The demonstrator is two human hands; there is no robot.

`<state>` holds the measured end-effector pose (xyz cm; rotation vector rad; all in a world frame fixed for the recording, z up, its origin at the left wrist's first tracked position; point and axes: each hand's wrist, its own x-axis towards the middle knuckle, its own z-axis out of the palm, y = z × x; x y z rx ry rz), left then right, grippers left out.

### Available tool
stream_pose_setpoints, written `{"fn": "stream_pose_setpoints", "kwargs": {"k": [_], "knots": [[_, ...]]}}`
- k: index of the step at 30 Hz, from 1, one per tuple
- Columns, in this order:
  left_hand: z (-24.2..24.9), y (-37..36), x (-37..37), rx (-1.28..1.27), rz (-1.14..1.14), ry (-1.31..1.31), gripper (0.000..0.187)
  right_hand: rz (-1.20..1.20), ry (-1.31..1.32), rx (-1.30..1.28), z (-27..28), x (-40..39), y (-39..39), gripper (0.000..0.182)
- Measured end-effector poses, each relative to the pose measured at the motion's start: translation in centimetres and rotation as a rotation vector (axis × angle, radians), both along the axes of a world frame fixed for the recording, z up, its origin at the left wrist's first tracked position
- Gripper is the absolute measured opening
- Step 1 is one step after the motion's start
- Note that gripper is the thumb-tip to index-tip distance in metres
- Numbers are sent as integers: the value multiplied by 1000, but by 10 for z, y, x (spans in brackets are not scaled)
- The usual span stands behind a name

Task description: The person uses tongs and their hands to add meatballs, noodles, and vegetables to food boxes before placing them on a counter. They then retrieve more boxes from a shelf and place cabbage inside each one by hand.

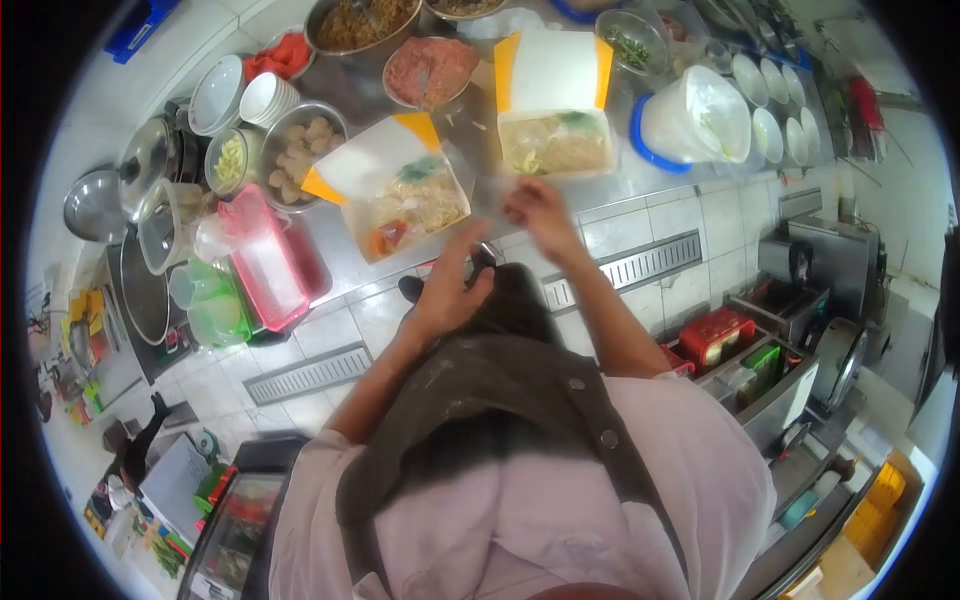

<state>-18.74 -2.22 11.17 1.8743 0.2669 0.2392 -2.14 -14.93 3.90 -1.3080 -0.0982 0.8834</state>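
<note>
My left hand (455, 285) is open, thumb apart from the fingers, at the near corner of a takeout box (455, 208). That box stands with its lid up and holds noodles, green herbs and a reddish-orange piece. A small shiny metal object (487, 252) shows beside the left fingers. Just in front of a second open takeout box (555, 172), my right hand (540, 215) has its fingers curled together, slightly blurred; I cannot tell what is in them. Pale noodles and greens lie in this second box.
Bowls of minced meat (430, 72), meatballs (303, 150) and chopped greens (632, 48) stand on the steel counter (490, 140). A pink basket (268, 260) is at the left, a white tub (695, 115) at the right. Floor drains (625, 270) lie below; another person (130, 455) is far left.
</note>
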Motion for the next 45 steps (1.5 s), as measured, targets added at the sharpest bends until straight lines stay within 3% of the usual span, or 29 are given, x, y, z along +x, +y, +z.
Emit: {"fn": "stream_pose_setpoints", "kwargs": {"k": [1, 2, 3, 5, 7, 8, 9, 10, 11, 13, 14, 15, 16, 19, 20, 22, 26, 29, 30, 32, 33, 36, 38, 41, 44, 45], "knots": [[-16, 0, -13, -180, -105, 24, 43, -35, -205, -48, -2, 16, -5, 22], [-42, 2, -30, -361, -193, 150, 33, -59, -405, -86, -1, 30, -7, 22], [-60, 5, -44, -356, -147, 167, 33, -3, -605, -270, 1, 43, -7, 27], [-100, 10, -75, -145, -74, 513, 26, 147, -687, -356, 28, 51, -5, 30], [-206, 18, -118, 284, 144, 432, 24, 167, -1078, -325, 34, 56, -3, 30], [-223, 33, -127, 487, 110, 455, 20, 169, -1214, -311, 36, 58, -3, 30], [-236, 46, -134, 686, 72, 476, 16, 257, -991, -286, 42, 53, -9, 29], [-250, 54, -138, 722, 194, 475, 13, 339, -767, -269, 48, 47, -16, 28], [-255, 58, -136, 754, 317, 471, 12, 358, -776, -279, 47, 42, -25, 28], [-264, 66, -121, 688, 248, 477, 13, 539, -579, -349, 36, 30, -43, 27], [-265, 66, -113, 640, 102, 608, 13, 595, -584, -420, 41, 20, -47, 26], [-265, 66, -107, 590, -51, 730, 26, 646, -587, -493, 46, 10, -51, 25], [-263, 66, -101, 577, -51, 712, 26, 676, -629, -476, 30, 3, -65, 25], [-251, 59, -67, 608, 552, 220, 34, 753, -537, -601, 36, -20, -79, 25], [-237, 59, -53, 583, 540, 186, 34, 757, -554, -613, 36, -27, -82, 24], [-211, 58, -32, -225, 650, -232, 27, 790, -588, -651, 40, -33, -89, 24], [-270, 54, -25, -370, 711, -388, 31, 791, -593, -748, 43, -39, -97, 26], [-299, 50, -24, -749, 691, -355, 31, 784, -675, -761, 46, -38, -105, 26], [-306, 51, -23, -469, 689, -336, 33, 745, -650, -756, 40, -37, -110, 26], [-327, 59, -30, -180, 679, -314, 35, 705, -625, -740, 38, -37, -114, 26], [-332, 60, -32, -236, 682, -344, 34, 712, -619, -788, 39, -37, -116, 26], [-283, 67, -33, -688, 594, -468, 31, 700, -619, -828, 38, -33, -128, 26], [-269, 74, -35, -820, 540, -474, 30, 707, -703, -817, 32, -32, -137, 26], [-267, 71, -31, -656, 524, -402, 28, 692, -614, -803, 32, -28, -143, 25], [-272, 59, -33, -387, 596, -494, 30, 690, -599, -784, 26, -30, -139, 25], [-273, 52, -35, -440, 644, -481, 31, 682, -592, -749, 22, -31, -135, 25]]}}
